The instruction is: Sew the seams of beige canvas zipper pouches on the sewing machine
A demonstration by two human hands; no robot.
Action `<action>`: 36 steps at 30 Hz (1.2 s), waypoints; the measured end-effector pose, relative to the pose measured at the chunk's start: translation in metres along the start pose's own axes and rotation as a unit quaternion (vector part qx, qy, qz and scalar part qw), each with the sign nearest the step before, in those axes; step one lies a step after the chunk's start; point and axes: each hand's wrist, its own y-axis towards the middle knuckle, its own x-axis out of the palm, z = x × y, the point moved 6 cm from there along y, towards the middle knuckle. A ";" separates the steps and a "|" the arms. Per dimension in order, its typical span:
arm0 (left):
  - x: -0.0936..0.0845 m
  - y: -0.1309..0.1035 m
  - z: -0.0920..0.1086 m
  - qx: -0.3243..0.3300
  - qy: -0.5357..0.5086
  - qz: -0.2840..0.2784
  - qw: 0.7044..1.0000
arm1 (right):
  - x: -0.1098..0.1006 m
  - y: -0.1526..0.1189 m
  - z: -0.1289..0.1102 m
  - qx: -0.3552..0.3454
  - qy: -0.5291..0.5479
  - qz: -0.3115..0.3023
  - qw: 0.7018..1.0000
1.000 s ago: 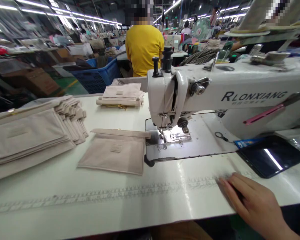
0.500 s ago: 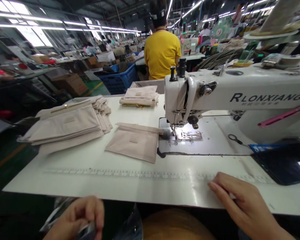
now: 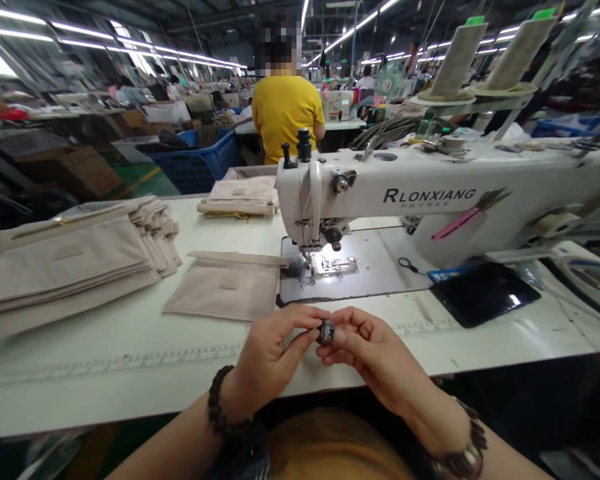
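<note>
A small dark metal part, probably a bobbin case (image 3: pixel 326 332), is pinched between both hands above the front of the table. My left hand (image 3: pixel 275 347) holds it from the left with thumb and fingers. From the right, my right hand (image 3: pixel 375 347) grips the same part with its fingertips. Behind the hands stands a white sewing machine (image 3: pixel 370 180) with a lit needle area. A flat beige fabric pouch (image 3: pixel 225 287) lies just left of the machine's metal plate (image 3: pixel 380 267).
Beige pouches (image 3: pixel 65 260) are stacked at the left, with a smaller pile (image 3: pixel 240 193) farther back. A black tablet (image 3: pixel 485 293) and small scissors (image 3: pixel 410 265) lie at the right. A person in yellow (image 3: pixel 287 113) sits beyond, beside a blue crate (image 3: pixel 200 160).
Both hands have come together over the table edge, the left rising from below it with the small part. The right has taken hold too. The view has turned right.
</note>
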 end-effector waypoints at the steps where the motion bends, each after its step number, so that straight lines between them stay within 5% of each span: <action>1: 0.001 0.000 0.001 0.004 0.009 -0.008 1.000 | -0.001 0.000 0.000 -0.001 0.000 0.002 1.000; 9: 0.001 -0.002 -0.001 -0.008 0.090 0.003 0.996 | -0.004 0.008 0.001 -0.002 -0.028 -0.025 0.999; 23: 0.004 -0.009 0.002 0.065 0.138 -0.007 0.988 | -0.004 0.014 -0.002 -0.012 -0.077 -0.036 0.996; 26: 0.001 -0.008 -0.002 0.020 0.086 0.008 0.996 | -0.007 0.016 -0.001 -0.011 -0.083 -0.031 0.996; 30: -0.004 -0.007 -0.028 -0.155 -0.112 0.048 0.980 | -0.013 0.017 -0.007 -0.033 -0.166 -0.009 0.985; 33: -0.002 -0.009 -0.050 -0.279 -0.322 0.079 0.902 | -0.023 0.015 -0.030 -0.110 -0.371 0.020 0.922; 34: -0.001 -0.009 -0.055 -0.302 -0.378 0.091 0.871 | -0.027 0.014 -0.043 -0.154 -0.462 0.037 0.873; 36: -0.001 -0.010 -0.061 -0.332 -0.457 0.109 0.818 | -0.036 0.012 -0.068 -0.247 -0.638 0.082 0.724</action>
